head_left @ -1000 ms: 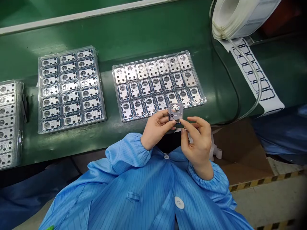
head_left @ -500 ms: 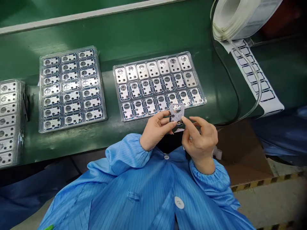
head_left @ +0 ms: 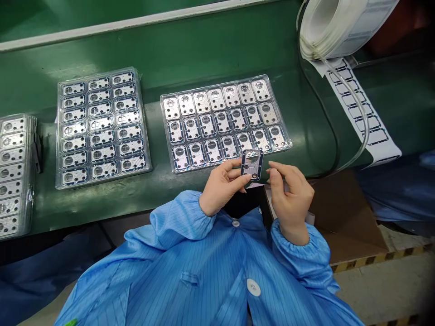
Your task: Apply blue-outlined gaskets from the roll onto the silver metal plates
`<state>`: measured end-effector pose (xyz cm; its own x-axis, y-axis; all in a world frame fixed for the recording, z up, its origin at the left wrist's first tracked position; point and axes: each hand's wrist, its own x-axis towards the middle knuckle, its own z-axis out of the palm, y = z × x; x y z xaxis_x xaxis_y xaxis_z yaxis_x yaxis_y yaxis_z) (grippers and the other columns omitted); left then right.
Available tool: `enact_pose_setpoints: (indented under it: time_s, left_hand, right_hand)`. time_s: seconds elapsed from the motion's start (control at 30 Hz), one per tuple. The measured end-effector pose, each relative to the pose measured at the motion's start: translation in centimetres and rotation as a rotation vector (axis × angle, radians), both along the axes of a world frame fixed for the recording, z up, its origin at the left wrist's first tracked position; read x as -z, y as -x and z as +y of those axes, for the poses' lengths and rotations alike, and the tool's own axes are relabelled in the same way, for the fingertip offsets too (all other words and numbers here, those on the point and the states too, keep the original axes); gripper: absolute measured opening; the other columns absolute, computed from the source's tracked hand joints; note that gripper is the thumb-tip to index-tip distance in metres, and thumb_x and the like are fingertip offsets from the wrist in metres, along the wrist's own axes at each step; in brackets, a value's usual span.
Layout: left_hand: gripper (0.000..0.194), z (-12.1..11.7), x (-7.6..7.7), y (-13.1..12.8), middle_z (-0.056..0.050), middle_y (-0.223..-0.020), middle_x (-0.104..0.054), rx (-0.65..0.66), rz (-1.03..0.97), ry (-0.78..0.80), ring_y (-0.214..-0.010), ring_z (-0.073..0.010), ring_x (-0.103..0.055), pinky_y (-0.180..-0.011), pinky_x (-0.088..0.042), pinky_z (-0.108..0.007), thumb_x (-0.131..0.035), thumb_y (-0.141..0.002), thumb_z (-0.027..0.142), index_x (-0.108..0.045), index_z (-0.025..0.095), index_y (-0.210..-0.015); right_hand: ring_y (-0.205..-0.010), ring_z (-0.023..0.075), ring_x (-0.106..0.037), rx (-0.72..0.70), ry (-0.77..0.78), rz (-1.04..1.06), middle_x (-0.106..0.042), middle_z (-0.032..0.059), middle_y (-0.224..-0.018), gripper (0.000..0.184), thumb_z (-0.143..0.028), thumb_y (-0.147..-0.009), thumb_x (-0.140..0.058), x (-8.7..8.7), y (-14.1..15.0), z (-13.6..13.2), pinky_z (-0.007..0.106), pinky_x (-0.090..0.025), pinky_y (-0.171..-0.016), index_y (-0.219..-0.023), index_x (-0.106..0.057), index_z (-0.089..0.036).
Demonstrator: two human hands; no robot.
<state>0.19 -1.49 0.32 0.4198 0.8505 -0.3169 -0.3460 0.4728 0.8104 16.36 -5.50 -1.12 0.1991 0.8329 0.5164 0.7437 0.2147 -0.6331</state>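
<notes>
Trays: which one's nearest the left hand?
The rightmost tray, just beyond the left hand. Its plates lie in three rows of seven; the other trays sit farther left.

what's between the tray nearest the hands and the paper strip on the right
In the head view, a black cable curves across the green table between the tray and the paper strip; part of a clear tube bends there too.

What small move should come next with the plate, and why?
I'd probably tilt the plate up slightly to check its dark border: the left hand pinches it at its lower left, while the right hand is just clear of it, leaving most of the border exposed.
</notes>
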Motion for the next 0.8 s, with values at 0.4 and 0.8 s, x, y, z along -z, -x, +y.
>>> enact_pose_setpoints:
  time_s: [0.4, 0.8]
  left_hand:
    - [0.040, -0.6, 0.2, -0.4, -0.009, -0.099, -0.074, 0.036, 0.093, -0.064, -0.076, -0.0137, -0.066, -0.056, -0.048, -0.020, -0.075, -0.077, 0.027, -0.061, 0.013, -0.112]
    - [0.044, -0.3, 0.3, -0.2, -0.007, -0.092, -0.074, 0.047, 0.073, -0.027, -0.068, -0.0116, -0.062, -0.055, -0.049, -0.020, -0.079, -0.074, 0.029, -0.063, 0.013, -0.112]
  right_hand:
    - [-0.063, 0.0132, -0.058, -0.050, 0.101, 0.098, -0.064, 0.0001, -0.071, 0.009, -0.027, -0.088, -0.065, -1.3, 1.2, 0.6, 0.027, -0.047, -0.058, -0.083, -0.066, -0.019]
    - [-0.068, 0.0136, -0.057, -0.062, 0.198, 0.271, -0.062, -0.0001, -0.075, 0.016, -0.033, -0.092, -0.061, -0.9, 1.2, 0.2, 0.027, -0.046, -0.060, -0.083, -0.066, -0.020]
